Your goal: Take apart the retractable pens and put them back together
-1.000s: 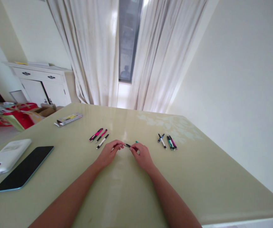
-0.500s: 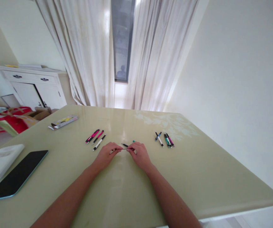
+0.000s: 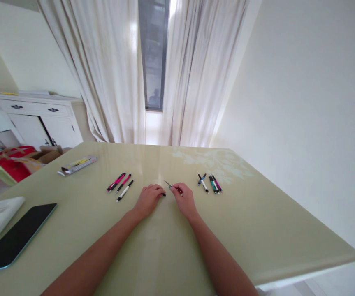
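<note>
My left hand [image 3: 148, 200] rests low over the table, fingers closed on a small black pen part [image 3: 164, 194] whose end sticks out past the fingertips. Just to its right, my right hand [image 3: 184, 200] pinches a thin dark pen refill [image 3: 168, 183], its tip pointing up and to the left. A bit of green shows at those fingertips; what it belongs to is mostly hidden. Left of my hands lie pink-and-black pens [image 3: 116, 183] and a white-and-black pen [image 3: 124, 191]. On the right, a white pen crosses a blue one [image 3: 200, 179], beside green and purple pens [image 3: 216, 183].
An opened pen box [image 3: 77, 165] lies at the table's far left. Nearer on the left are a dark tablet or phone [image 3: 18, 236] and a white case-like object [image 3: 0, 218]. Behind the table [image 3: 282, 230] hang curtains [image 3: 115, 74]; a white cabinet [image 3: 38, 119] stands back left.
My hands have drawn slightly apart. The thin piece both hands held is now only in the right hand, tilted upward, and the left now grips a black part. The view has shifted a little.
</note>
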Demonstrator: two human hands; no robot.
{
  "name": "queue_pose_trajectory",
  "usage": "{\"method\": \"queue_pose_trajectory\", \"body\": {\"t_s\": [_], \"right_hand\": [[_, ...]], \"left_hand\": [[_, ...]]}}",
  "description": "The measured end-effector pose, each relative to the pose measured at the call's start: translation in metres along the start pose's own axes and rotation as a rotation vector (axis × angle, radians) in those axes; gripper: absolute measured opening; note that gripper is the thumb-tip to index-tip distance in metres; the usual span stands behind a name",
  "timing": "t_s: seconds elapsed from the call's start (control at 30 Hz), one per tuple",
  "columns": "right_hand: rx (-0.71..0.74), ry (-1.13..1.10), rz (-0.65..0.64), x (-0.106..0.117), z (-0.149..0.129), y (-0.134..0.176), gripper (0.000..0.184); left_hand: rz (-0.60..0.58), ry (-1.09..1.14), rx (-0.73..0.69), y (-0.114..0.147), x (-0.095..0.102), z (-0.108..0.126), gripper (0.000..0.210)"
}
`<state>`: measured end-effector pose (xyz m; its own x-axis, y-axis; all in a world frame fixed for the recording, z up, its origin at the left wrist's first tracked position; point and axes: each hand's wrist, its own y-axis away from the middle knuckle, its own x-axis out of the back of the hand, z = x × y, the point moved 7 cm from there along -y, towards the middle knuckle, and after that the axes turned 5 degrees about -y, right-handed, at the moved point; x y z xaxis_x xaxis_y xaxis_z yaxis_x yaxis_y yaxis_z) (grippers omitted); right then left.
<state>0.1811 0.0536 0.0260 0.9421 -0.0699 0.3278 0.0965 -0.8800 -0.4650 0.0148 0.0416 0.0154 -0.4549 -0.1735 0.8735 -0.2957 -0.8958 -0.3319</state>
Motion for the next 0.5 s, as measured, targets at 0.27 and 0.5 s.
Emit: {"method": "queue_pose_trajectory", "body": {"t_s": [0.27,0.5], "right_hand": [[0.095,0.069,-0.164,-0.011,-0.01,0.006,0.009],[0.12,0.109,-0.213,-0.015,-0.017,0.01,0.011]], "left_hand": [[0.103,0.537,0.148,0.028,0.017,-0.016,0.031],[0.094,0.575,0.093,0.031,0.026,-0.01,0.031]]}}
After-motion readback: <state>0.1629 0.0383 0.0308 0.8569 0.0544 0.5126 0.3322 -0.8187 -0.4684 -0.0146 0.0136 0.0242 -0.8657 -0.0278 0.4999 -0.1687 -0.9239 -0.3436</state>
